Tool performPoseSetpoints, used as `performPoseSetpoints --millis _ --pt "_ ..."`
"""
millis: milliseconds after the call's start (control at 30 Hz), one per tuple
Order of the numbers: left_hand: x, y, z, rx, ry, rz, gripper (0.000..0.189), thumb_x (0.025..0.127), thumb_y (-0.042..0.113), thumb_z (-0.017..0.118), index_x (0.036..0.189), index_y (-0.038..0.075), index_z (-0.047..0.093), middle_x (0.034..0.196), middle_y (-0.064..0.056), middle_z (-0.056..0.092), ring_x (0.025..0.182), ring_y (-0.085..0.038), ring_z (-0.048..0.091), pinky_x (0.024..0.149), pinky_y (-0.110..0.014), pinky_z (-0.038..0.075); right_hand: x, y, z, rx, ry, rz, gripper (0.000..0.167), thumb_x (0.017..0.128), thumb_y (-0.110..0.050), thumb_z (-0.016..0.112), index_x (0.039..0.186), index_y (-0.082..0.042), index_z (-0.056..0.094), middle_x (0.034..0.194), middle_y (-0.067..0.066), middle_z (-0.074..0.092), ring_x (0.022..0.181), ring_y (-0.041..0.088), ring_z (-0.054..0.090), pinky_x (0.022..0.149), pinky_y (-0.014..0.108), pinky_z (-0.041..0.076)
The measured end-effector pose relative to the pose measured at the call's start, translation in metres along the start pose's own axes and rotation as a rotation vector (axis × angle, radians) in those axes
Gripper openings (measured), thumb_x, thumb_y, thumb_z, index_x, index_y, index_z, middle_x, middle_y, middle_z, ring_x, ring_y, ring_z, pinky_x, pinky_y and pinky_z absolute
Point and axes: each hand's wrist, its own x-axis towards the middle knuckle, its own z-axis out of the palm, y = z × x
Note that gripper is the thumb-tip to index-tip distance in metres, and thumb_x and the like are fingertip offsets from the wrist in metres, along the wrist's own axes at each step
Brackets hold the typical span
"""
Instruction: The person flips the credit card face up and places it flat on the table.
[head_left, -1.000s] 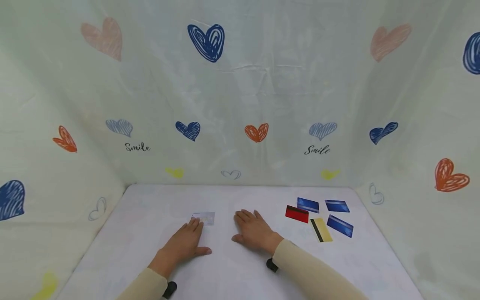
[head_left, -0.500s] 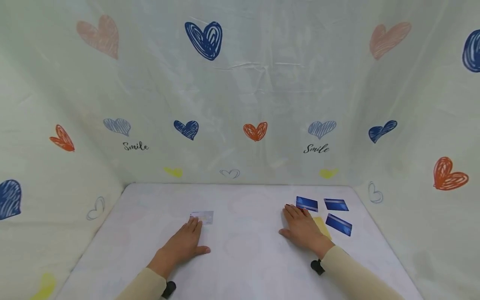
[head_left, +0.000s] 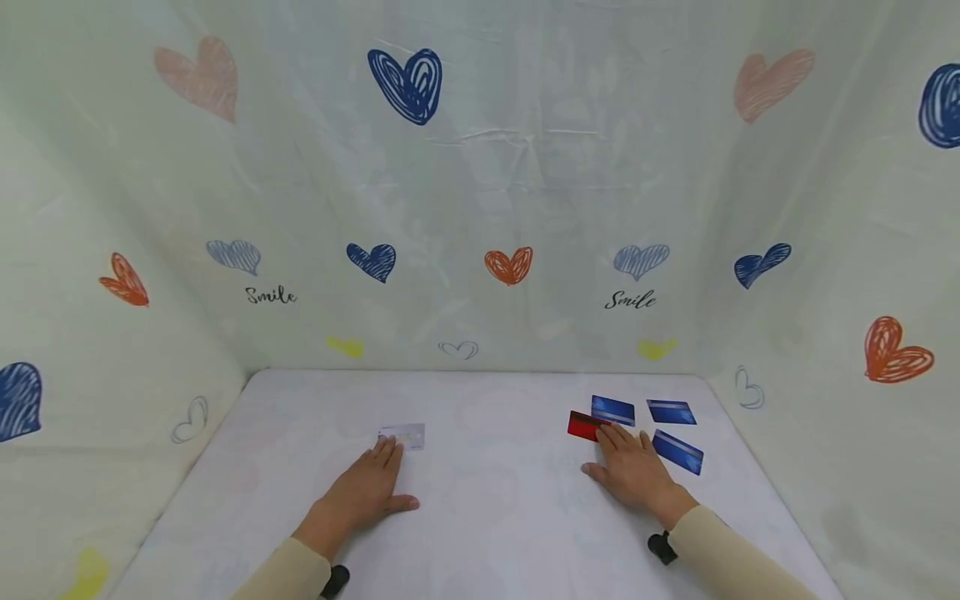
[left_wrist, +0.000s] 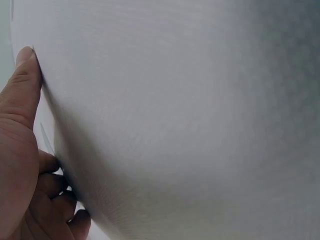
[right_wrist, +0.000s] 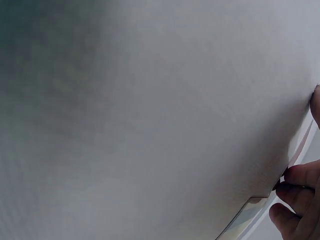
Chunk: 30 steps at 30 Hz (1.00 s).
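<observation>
In the head view my left hand [head_left: 363,492] lies with its fingertips on the near-left part of a pale silver bank card [head_left: 412,434]; the thumb points away to the right. My right hand [head_left: 633,471] rests palm down among the cards at the right, its fingers extended. Those fingertips overlap the right end of a red card [head_left: 583,424] with a dark stripe. Under this hand the yellow card is hidden in the head view; the right wrist view shows a corner of the yellow card [right_wrist: 243,220] near the fingers.
Beyond and right of the right hand lie a first blue card [head_left: 612,409], a second blue card [head_left: 671,412] and a third blue card [head_left: 678,452]. They are on a white table [head_left: 495,517]. A pale curtain [head_left: 480,192] with printed hearts surrounds it.
My right hand has slid from mid-table rightward, over the red card, then farther right and slightly nearer, uncovering most of the red card and covering the yellow one. My left hand stays put.
</observation>
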Motion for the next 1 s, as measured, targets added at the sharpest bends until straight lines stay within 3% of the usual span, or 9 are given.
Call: performPoseSetpoints --millis 167,367,833,1000 --pt "0.001 -0.001 -0.001 -0.012 0.021 0.017 0.098 0.095 0.056 0.071 0.152 -0.017 0.039 0.162 -0.037 0.035 0.154 -0.050 0.034 0.123 -0.060 0.033 -0.002 -0.003 -0.002 0.006 0.021 -0.031 0.069 0.104 -0.044 0.063 0.152 0.004 0.051 0.160 0.024 0.048 0.151 0.046 0.039 0.119 0.074 0.027" --pt "0.001 -0.001 0.000 -0.020 0.005 0.019 0.097 0.096 0.056 0.069 0.153 -0.017 0.038 0.163 -0.037 0.034 0.154 -0.049 0.032 0.123 -0.061 0.031 -0.004 -0.012 -0.002 0.026 -0.020 -0.041 0.066 0.105 -0.041 0.062 0.153 0.002 0.050 0.161 0.021 0.048 0.153 0.044 0.038 0.121 0.073 0.025" --pt "0.000 -0.003 0.002 -0.016 0.024 0.034 0.097 0.097 0.055 0.069 0.154 -0.016 0.037 0.164 -0.036 0.033 0.154 -0.050 0.032 0.123 -0.063 0.030 -0.001 -0.057 0.002 0.048 -0.047 -0.115 0.067 0.104 -0.046 0.063 0.155 -0.005 0.051 0.163 0.013 0.049 0.155 0.037 0.037 0.125 0.067 0.023" --pt "0.000 0.006 0.002 -0.036 0.054 0.040 0.094 0.096 0.053 0.072 0.154 -0.014 0.039 0.164 -0.033 0.036 0.154 -0.047 0.034 0.125 -0.061 0.029 -0.002 -0.078 0.002 0.057 -0.061 -0.164 0.066 0.104 -0.048 0.061 0.156 -0.007 0.051 0.163 0.009 0.049 0.156 0.034 0.037 0.126 0.066 0.024"
